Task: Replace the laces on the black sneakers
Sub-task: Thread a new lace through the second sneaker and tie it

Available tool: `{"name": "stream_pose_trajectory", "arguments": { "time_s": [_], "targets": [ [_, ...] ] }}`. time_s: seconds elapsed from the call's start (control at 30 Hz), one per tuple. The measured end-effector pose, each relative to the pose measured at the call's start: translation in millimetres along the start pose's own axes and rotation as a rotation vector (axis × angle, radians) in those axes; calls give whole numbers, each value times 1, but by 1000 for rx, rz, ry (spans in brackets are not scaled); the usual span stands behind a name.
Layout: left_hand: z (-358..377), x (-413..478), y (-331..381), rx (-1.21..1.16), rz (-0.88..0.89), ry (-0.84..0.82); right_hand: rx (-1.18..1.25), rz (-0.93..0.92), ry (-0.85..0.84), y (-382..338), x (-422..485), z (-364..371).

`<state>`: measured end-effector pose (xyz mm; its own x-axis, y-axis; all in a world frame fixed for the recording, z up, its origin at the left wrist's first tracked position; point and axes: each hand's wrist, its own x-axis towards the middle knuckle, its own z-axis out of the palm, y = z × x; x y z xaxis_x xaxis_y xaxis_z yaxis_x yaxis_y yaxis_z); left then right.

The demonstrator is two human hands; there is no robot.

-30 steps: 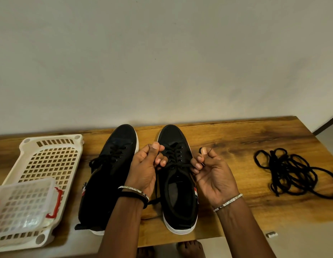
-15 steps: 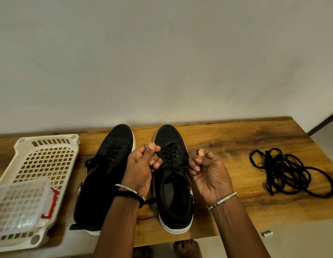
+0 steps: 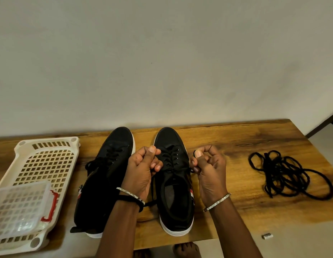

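Presently, two black low-top fabric sneakers with white rubber soles are standing side by side, toes toward the wall, on a glossy brown wood-grain table (image 3: pixel 236 146). The left sneaker (image 3: pixel 115 144) is sitting laced, its upper matte, with lace ends spilling off to its outer side. The right sneaker (image 3: pixel 169 138) is showing a red-and-white striped tab at its collar and a double row of eyelets threaded with a thin round black lace (image 3: pixel 170 159).

The left hand (image 3: pixel 141 170) is hovering over the gap between the shoes, fingers curled tight into the palm and thumb pressing flat on the forefinger. It is pinching one run of that lace, which is trailing down alongside the shoe toward the wrist. The right hand (image 3: pixel 210 172) is sitting just beside the shoe's outer edge, thumb and forefinger closing on a small loop of the same lace, the remaining fingers loosely curled. Both wrists are wearing slim sparkling silver bracelets; the left wrist is also carrying a black band.

Well apart to the right, a tangled heap of black cord laces (image 3: pixel 284 174) is lying on the table. At the left, a cream perforated plastic basket (image 3: pixel 46 161) is resting on the table, with a translucent lattice-patterned plastic box (image 3: pixel 18 205) with a red latch lying in it. A small silver object (image 3: pixel 267 236) is lying on the pale floor, too small to identify.
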<state>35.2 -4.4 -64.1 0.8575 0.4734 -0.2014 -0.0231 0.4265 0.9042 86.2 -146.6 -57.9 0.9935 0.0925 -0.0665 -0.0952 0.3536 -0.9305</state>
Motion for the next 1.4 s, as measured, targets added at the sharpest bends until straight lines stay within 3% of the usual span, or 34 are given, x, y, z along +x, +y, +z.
{"name": "stream_pose_trajectory", "arguments": {
  "time_s": [0.23, 0.5, 0.67, 0.73, 0.83, 0.93, 1.13, 1.27, 1.4],
  "targets": [
    [-2, 0, 2, 103, 63, -89, 89, 26, -142, -7, 0, -1],
    [-1, 1, 0, 259, 226, -43, -245, -97, -69, 9, 3, -8],
    [-16, 0, 6, 403, 281, -163, -171, -5, -318, -11, -1, -19],
    [-20, 1, 8, 527, 306, -231, -189, 21, -326, -18, -1, -26],
    [-26, 1, 10, 746, 352, -285, -450, -19, -268, -20, 4, -36],
    [-31, 1, 11, 849, 398, -307, -715, -29, -325, -17, 7, -44],
    [-30, 3, 14, 944, 494, -272, -834, -48, -479, -15, 10, -50],
    [-25, 3, 12, 949, 482, -288, -830, -46, -427, -14, 10, -47],
    [-25, 3, 15, 805, 358, -327, -531, -46, -376, -26, 8, -40]
  ]
}}
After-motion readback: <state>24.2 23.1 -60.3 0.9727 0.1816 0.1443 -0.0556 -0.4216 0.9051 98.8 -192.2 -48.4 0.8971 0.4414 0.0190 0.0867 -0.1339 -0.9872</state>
